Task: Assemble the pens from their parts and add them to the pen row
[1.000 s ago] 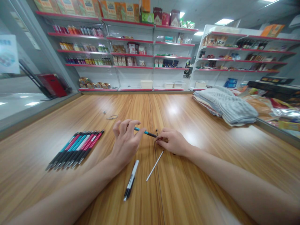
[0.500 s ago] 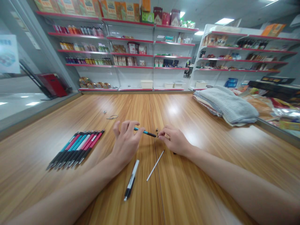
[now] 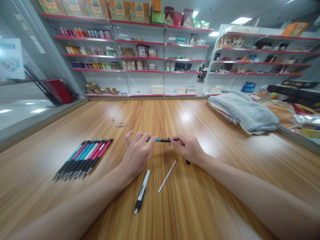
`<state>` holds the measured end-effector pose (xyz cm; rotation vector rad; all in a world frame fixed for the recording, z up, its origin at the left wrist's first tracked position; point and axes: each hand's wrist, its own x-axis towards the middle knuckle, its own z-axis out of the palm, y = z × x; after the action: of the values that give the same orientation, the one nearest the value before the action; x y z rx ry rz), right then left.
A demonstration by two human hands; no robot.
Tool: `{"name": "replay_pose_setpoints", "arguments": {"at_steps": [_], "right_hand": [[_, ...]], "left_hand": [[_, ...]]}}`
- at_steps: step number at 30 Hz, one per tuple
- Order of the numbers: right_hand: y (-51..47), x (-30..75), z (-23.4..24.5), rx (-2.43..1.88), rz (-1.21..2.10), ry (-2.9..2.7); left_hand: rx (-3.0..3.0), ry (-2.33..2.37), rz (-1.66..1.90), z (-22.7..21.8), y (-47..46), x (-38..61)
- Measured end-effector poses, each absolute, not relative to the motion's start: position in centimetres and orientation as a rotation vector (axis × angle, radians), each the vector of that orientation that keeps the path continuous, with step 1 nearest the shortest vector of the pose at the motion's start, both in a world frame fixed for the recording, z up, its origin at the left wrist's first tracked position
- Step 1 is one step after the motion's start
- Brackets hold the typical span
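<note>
The left hand (image 3: pixel 137 150) is holding a blue and black pen (image 3: pixel 160 140), and the right hand (image 3: pixel 189 148) is meeting its black end; what these fingers are pinching is too small to tell. Between the forearms, a white pen (image 3: pixel 144 186) and a thin white stick (image 3: pixel 167 176) are lying apart on the wooden surface (image 3: pixel 205 213). Leftward, more pens (image 3: pixel 83 158) are lying side by side. Rightward, folded cloth (image 3: pixel 246 110) is resting.

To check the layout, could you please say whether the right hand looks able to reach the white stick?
Probably yes: nothing visible lies between the right hand and the white stick, though that hand is at the blue pen.
</note>
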<state>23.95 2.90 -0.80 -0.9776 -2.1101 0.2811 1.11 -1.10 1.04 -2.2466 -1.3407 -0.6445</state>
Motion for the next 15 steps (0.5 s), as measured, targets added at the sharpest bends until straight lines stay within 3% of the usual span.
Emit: {"name": "replay_pose_setpoints", "arguments": {"at_steps": [15], "right_hand": [[2.87, 24.17, -0.39, -0.891, 0.255, -2.107]], "left_hand": [[-2.375, -1.306, -0.590, 0.56, -0.66, 0.86]]}}
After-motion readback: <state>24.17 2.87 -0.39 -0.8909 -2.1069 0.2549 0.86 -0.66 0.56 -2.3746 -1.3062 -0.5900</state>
